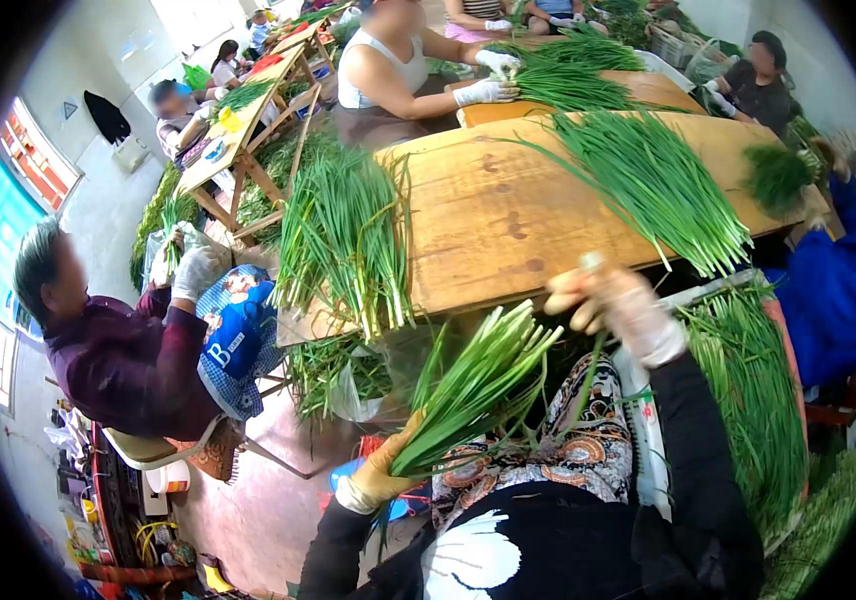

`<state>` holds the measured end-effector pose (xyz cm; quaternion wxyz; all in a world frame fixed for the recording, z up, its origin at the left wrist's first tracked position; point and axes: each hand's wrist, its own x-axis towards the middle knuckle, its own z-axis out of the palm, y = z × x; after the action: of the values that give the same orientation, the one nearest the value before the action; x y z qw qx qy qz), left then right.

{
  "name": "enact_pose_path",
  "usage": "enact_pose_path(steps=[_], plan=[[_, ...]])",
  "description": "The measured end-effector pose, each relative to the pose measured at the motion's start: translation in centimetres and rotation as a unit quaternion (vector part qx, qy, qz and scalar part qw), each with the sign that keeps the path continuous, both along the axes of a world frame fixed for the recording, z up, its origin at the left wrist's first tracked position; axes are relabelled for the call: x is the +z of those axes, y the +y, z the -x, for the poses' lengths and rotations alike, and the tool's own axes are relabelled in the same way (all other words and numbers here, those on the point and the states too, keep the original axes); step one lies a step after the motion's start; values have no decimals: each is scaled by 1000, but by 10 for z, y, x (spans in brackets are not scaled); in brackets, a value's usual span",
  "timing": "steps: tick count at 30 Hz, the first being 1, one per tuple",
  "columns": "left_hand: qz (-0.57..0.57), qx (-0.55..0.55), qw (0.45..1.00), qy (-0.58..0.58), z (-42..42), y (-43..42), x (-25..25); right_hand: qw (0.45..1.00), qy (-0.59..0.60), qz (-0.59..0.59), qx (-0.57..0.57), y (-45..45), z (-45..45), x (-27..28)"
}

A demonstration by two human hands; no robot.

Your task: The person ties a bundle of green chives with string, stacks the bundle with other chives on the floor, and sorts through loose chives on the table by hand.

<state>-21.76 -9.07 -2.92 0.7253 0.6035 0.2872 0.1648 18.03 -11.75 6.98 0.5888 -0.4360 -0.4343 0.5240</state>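
Note:
My left hand (385, 468), in a yellowish glove, is closed round a bunch of chives (493, 375) above my lap. Their pale cut ends point up and to the right, toward the table edge. My right hand (620, 305), gloved with a whitish cuff, hovers by the near table edge, just right of the bunch's pale ends. Motion smears its fingers, and I cannot tell if they hold anything. A loose green blade (591, 372) hangs below it.
A wooden table (468, 220) bears a left chive pile (338, 240) and a right one (648, 185). Right of my lap, a crate (648, 440) holds more chives (748, 400). A seated person (113, 360) works at left; another (388, 75) works across the table.

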Motion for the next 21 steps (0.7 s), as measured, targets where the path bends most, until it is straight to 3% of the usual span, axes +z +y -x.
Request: enact_pose_path(steps=[1, 2, 3, 5, 6, 8, 9, 11, 12, 13, 16, 17, 19, 20, 21], plan=[[0, -5, 1000, 0, -3, 1, 1, 996, -43, 83, 13, 8, 21, 0], [-78, -19, 997, -8, -8, 4, 2, 991, -8, 116, 64, 11, 33, -7], [-156, -32, 987, -17, -12, 5, 3, 990, -18, 120, 70, 15, 41, -26], [-161, -9, 987, -13, -18, 2, 9, 989, -22, 124, 82, 16, 53, -31], [-222, -26, 975, 4, -21, 3, 12, 989, -22, 124, 82, 17, 57, -31], [-342, -30, 938, 44, -18, -2, 7, 993, 82, 79, 22, 16, 64, -32], [-342, -32, 938, 43, -20, -3, 14, 994, 76, 71, -15, 17, 68, -40], [-422, -54, 874, 234, -27, -10, 42, 990, 88, 111, 11, 12, 65, -44], [-497, -37, 835, 232, -30, -13, 50, 990, 70, 116, 37, 9, 60, -44], [-496, -36, 836, 232, -28, -13, 50, 990, 69, 89, 86, 2, 52, -45], [-547, 56, 799, 244, -23, -20, 53, 994, 69, 76, 42, -22, 49, -45], [-546, 75, 798, 243, -22, -20, 53, 991, 17, 112, 71, -27, 41, -43], [-572, 91, 791, 196, -20, -12, 56, 982, 39, 78, 167, -36, 33, -39], [-593, 96, 779, 181, -19, -9, 59, 961, -95, 162, 202, -35, 25, -30], [-636, 98, 739, 200, -12, -4, 52, 957, -184, 120, 192, -34, 12, -42]])
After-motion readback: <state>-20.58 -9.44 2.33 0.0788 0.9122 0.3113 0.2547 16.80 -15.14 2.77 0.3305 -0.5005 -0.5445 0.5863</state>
